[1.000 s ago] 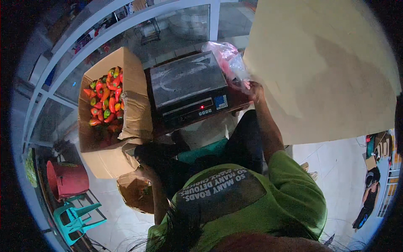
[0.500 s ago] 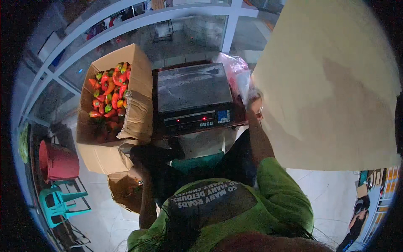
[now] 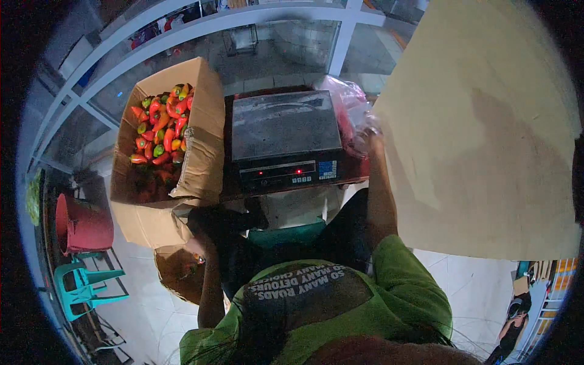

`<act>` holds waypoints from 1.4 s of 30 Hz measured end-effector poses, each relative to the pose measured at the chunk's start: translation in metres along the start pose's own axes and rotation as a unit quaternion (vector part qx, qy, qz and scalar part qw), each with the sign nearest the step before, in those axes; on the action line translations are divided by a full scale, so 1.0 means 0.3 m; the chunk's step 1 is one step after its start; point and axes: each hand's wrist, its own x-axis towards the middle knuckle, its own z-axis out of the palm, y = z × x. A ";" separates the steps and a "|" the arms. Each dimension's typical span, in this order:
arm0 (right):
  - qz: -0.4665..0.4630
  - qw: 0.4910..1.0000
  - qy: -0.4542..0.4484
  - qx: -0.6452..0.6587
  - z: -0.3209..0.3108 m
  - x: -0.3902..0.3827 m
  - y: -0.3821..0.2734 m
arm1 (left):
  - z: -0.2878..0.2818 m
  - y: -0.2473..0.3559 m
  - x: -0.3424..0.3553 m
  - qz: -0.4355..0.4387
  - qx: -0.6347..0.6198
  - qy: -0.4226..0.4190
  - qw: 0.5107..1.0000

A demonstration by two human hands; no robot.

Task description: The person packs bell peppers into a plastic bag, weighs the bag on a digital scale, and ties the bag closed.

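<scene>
My right hand [image 3: 372,137] is at a pile of clear and pinkish plastic bags [image 3: 348,109], its fingers closed on the thin plastic of one bag. Just left of the pile is a black weighing scale [image 3: 286,125] with a flat metal pan, red lights and a keypad. Down by the near corner of an open cardboard box [image 3: 207,137] is my left hand [image 3: 197,244]; its fingers are mostly hidden against the cardboard and the dark clothing. Red, orange and green peppers [image 3: 163,125] lie heaped inside that box.
A second, lower cardboard box [image 3: 176,274] stands on the floor below my left hand. A red bucket [image 3: 85,225] and a turquoise plastic chair [image 3: 85,286] are at the left. A large beige board [image 3: 474,140] rises at the right. Framed glass [image 3: 286,48] runs behind the scale.
My right hand has moved slightly forward, farther into the plastic bags, and the pale bag part beside it has shifted. My left hand stays beside the pepper box. The view has tilted slightly.
</scene>
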 end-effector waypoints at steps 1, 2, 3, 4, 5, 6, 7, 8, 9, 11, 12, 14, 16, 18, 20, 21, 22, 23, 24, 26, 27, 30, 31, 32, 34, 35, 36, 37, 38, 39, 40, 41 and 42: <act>-0.067 0.990 -0.022 -0.121 -0.014 -0.020 0.014 | -0.001 -0.001 0.000 0.000 0.000 0.003 1.000; -0.098 0.978 -0.037 -0.181 -0.017 -0.020 0.027 | -0.006 -0.005 -0.003 -0.002 0.004 0.004 1.000; -0.131 0.961 -0.048 -0.240 -0.034 -0.012 0.041 | -0.010 -0.006 -0.003 -0.004 0.003 0.005 1.000; -0.191 0.877 0.044 -0.439 -0.115 0.035 0.048 | 0.001 0.023 0.001 0.002 -0.005 0.002 1.000; -0.235 0.745 0.132 -0.610 -0.158 0.070 0.053 | 0.007 0.044 0.005 0.007 -0.012 0.001 1.000; -0.154 0.718 0.170 -0.657 -0.166 0.056 0.092 | 0.004 0.037 0.005 0.003 -0.009 0.006 1.000; -0.129 0.697 0.191 -0.679 -0.165 0.049 0.119 | -0.003 0.032 0.004 -0.001 -0.006 0.009 1.000; -0.124 0.684 0.208 -0.688 -0.163 0.046 0.140 | -0.008 0.030 0.001 -0.003 -0.005 0.012 1.000; -0.126 0.674 0.221 -0.693 -0.158 0.041 0.157 | -0.012 0.026 0.002 -0.007 -0.003 0.015 1.000; -0.138 0.666 0.235 -0.695 -0.163 0.033 0.171 | -0.018 0.025 -0.004 -0.011 -0.002 0.019 1.000; -0.144 0.662 0.239 -0.695 -0.161 0.030 0.174 | -0.023 0.024 -0.005 -0.013 0.001 0.021 1.000; -0.154 0.661 0.239 -0.694 -0.172 0.032 0.155 | -0.027 0.036 -0.007 -0.013 0.002 0.023 1.000; -0.159 0.663 0.234 -0.693 -0.183 0.030 0.149 | -0.033 0.040 -0.011 -0.017 0.006 0.024 1.000; -0.163 0.672 0.222 -0.688 -0.197 0.029 0.135 | -0.039 0.044 -0.013 -0.018 0.008 0.024 1.000; -0.165 0.681 0.208 -0.683 -0.208 0.022 0.131 | -0.047 0.048 -0.018 -0.020 0.011 0.023 0.999; -0.163 0.687 0.198 -0.680 -0.204 0.017 0.140 | -0.048 0.053 -0.018 -0.020 0.012 0.024 0.999; -0.160 0.695 0.182 -0.677 -0.200 0.010 0.150 | -0.050 0.056 -0.016 -0.021 0.013 0.021 0.999; -0.151 0.705 0.161 -0.674 -0.192 -0.001 0.174 | -0.057 0.056 -0.018 -0.021 0.012 0.021 0.999; -0.142 0.713 0.137 -0.673 -0.184 -0.015 0.192 | -0.059 0.058 -0.021 -0.021 0.014 0.021 0.999; -0.114 0.727 0.085 -0.672 -0.165 -0.039 0.224 | -0.070 0.057 -0.025 -0.024 0.017 0.018 0.999; -0.101 0.730 0.061 -0.673 -0.163 -0.046 0.223 | -0.071 0.060 -0.030 -0.024 0.018 0.014 0.999; -0.092 0.726 0.039 -0.680 -0.165 -0.059 0.200 | -0.076 0.065 -0.033 -0.030 0.018 0.007 0.999; -0.100 0.720 0.046 -0.686 -0.169 -0.064 0.188 | -0.078 0.065 -0.034 -0.032 0.019 0.006 0.999; -0.110 0.710 0.059 -0.693 -0.177 -0.068 0.166 | -0.078 0.067 -0.032 -0.034 0.020 0.005 0.999; -0.147 0.682 0.087 -0.711 -0.177 -0.062 0.109 | -0.080 0.068 -0.033 -0.037 0.021 0.005 0.999; -0.164 0.667 0.097 -0.720 -0.172 -0.055 0.085 | -0.083 0.066 -0.034 -0.037 0.023 0.004 0.999; -0.184 0.650 0.105 -0.730 -0.161 -0.044 0.052 | -0.083 0.068 -0.037 -0.039 0.031 0.005 0.999; -0.202 0.630 0.111 -0.741 -0.151 -0.029 0.018 | -0.089 0.075 -0.038 -0.038 0.038 0.006 0.999; -0.218 0.612 0.114 -0.752 -0.136 -0.011 -0.015 | -0.087 0.085 -0.040 -0.038 0.056 0.020 0.997; -0.234 0.589 0.120 -0.764 -0.125 0.006 -0.059 | -0.118 0.125 -0.037 -0.063 0.011 -0.071 0.995; -0.247 0.564 0.122 -0.778 -0.109 0.012 -0.085 | -0.143 0.152 -0.036 -0.067 0.010 -0.072 0.995; -0.257 0.541 0.124 -0.791 -0.090 0.028 -0.123 | -0.162 0.177 -0.036 -0.064 -0.060 -0.085 0.993; -0.266 0.515 0.122 -0.806 -0.068 0.043 -0.150 | -0.153 0.157 -0.037 -0.064 -0.095 -0.089 0.989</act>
